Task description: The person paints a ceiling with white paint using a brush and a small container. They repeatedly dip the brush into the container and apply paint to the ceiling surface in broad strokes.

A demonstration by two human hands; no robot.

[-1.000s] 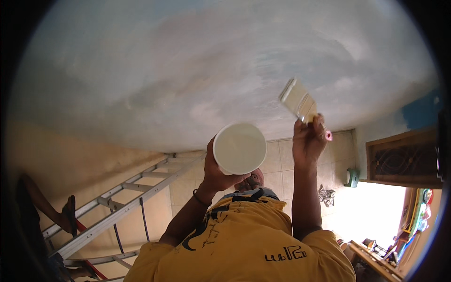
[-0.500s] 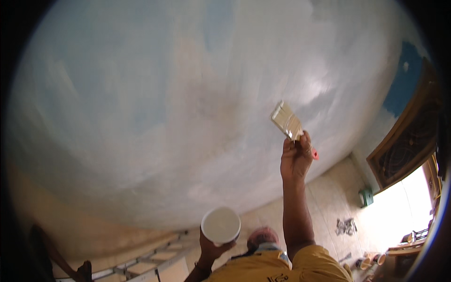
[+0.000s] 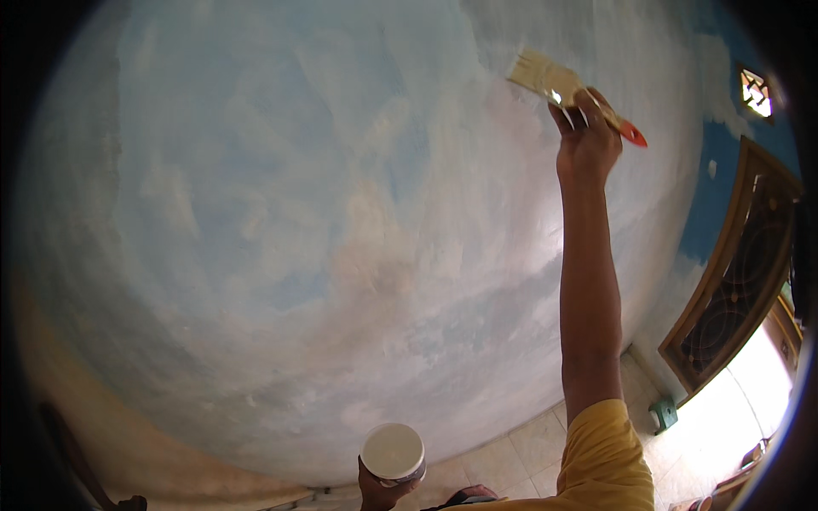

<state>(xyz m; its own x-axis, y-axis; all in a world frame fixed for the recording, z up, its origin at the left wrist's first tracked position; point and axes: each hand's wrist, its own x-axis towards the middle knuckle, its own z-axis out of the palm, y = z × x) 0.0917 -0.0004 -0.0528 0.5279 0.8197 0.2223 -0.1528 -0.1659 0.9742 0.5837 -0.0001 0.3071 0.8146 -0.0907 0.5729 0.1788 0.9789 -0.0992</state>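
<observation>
My right hand (image 3: pixel 588 140) is raised high at the upper right, its fingers closed round a flat paintbrush (image 3: pixel 545 77). The brush has pale, paint-coated bristles pointing left and a red-tipped handle sticking out to the right. Behind it spreads a wall (image 3: pixel 281 170) painted in cloudy blues, whites, greys and faint pinks; whether the bristles touch it I cannot tell. Low in the middle, my left hand (image 3: pixel 379 492) grips a round white tub (image 3: pixel 393 451) from below and the side. The tub's inside looks pale.
Toward the right are a wooden door with dark ornamental panels (image 3: pixel 733 272), a deep-blue wall patch (image 3: pixel 711 200) and a small patterned vent (image 3: pixel 755 92). A green stool (image 3: pixel 662 416) stands on the tiled floor (image 3: pixel 511 451). Dark wooden furniture (image 3: pixel 72 460) shows at lower left.
My right arm has stretched up and to the right, carrying the paintbrush higher along the wall. The view has tilted upward, so the tub sits lower and less floor shows.
</observation>
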